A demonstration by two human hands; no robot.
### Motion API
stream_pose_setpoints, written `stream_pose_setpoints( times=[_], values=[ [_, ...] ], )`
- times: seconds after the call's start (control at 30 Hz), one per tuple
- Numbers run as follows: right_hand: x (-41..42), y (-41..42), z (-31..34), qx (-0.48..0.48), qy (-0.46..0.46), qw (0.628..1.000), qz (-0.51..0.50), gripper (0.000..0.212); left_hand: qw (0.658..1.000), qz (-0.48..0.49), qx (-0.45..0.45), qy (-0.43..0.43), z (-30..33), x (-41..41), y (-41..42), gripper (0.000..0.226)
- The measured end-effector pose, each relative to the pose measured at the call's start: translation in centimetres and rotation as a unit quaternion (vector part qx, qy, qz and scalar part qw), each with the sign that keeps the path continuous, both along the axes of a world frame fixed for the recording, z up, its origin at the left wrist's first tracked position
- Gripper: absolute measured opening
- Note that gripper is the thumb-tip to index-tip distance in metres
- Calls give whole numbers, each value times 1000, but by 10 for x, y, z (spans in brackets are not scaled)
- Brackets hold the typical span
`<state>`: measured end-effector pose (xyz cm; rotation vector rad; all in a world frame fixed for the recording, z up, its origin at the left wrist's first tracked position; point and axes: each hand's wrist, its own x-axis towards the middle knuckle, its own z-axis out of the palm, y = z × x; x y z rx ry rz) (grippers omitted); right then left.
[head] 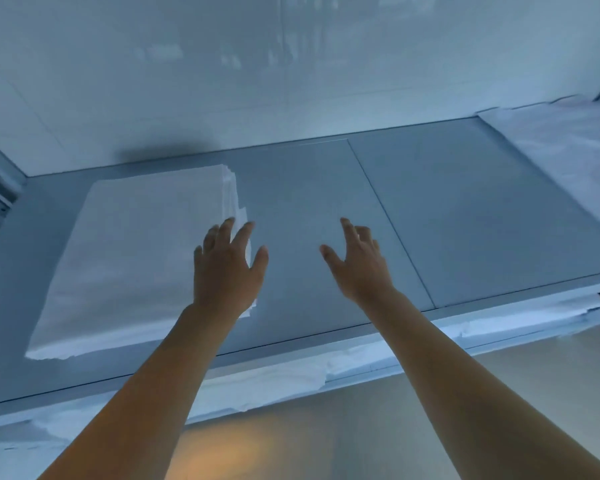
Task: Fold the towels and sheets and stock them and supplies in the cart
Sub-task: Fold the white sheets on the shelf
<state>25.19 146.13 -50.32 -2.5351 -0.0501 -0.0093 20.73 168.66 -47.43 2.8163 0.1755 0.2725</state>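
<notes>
**Both hands open over grey shelf, sheet stack at left**

My left hand (227, 268) was spread, fingers loose, over the right edge of the folded white sheet stack (136, 258); contact unclear. My right hand (357, 265) hovered open, grasping nothing, over the bare grey shelf top (482, 216). The stack sat on the shelf's left part. More white linen (561, 147) lay far right, and more folded white linen (274, 382) lay below the front edge.
</notes>
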Motion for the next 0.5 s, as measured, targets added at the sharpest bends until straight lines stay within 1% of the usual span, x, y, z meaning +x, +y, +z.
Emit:
stream_pose_setpoints(
  times=[0.07, 0.3, 0.5],
  values=[
    [3, -35, 4, -3, -6, 1000, -8, 73, 1000, -15, -6, 0, 1, 9, -34, 56],
    [4, -200, 9, -30, -26, 998, -46, 70, 996, -87, -16, 15, 7, 37, -201, 55],
    [-4, -306, 10, -42, -31, 996, -79, 69, 989, -142, -37, 22, 10, 49, -306, 54]
  ],
)
